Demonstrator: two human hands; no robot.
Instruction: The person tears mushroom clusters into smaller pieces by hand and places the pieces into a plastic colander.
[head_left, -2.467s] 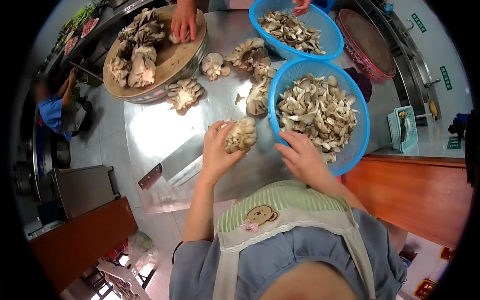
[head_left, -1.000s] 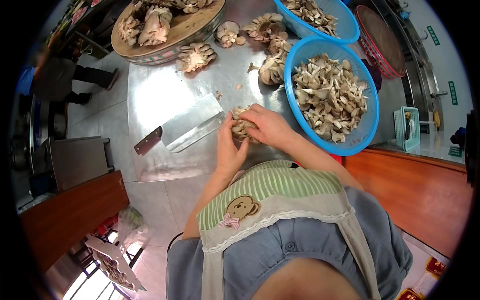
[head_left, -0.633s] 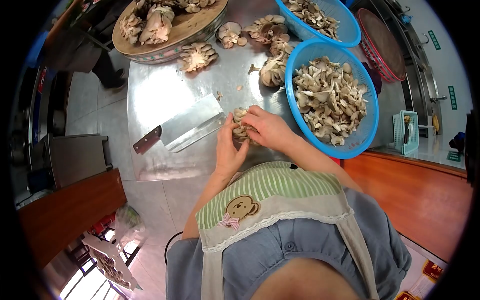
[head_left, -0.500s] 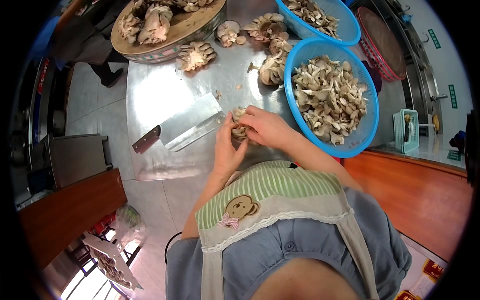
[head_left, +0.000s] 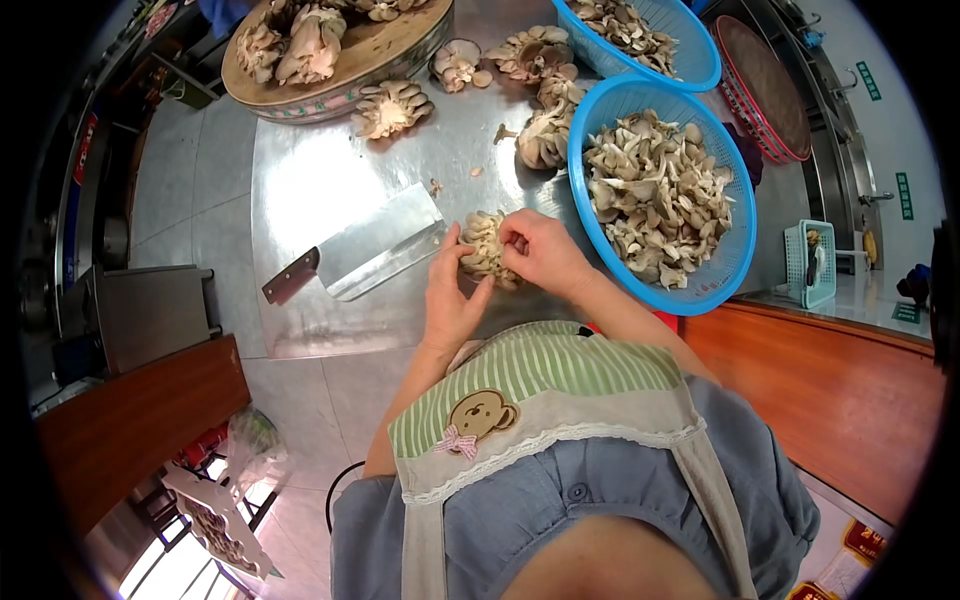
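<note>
Wooden, the round board (head_left: pixel 378 52) at your upper left carries several mushroom clumps (head_left: pixel 312 47); below it, the cleaver (head_left: pixel 383 243) lies flat on the steel table (head_left: pixel 320 332), its handle pointing left. Your left hand (head_left: pixel 450 297) holds the left side of a mushroom cluster (head_left: pixel 484 248), thumb and fingers curved around it, near the table's front edge. Your right hand (head_left: pixel 545 255) bunches its fingertips at the cluster's right side; whether they pinch a piece, I cannot tell. Farther right, the nearer blue basket (head_left: pixel 735 242) contains loose mushrooms (head_left: pixel 655 195).

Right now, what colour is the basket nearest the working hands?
Bright blue; the basket shows best in the head view, the only one.
</note>
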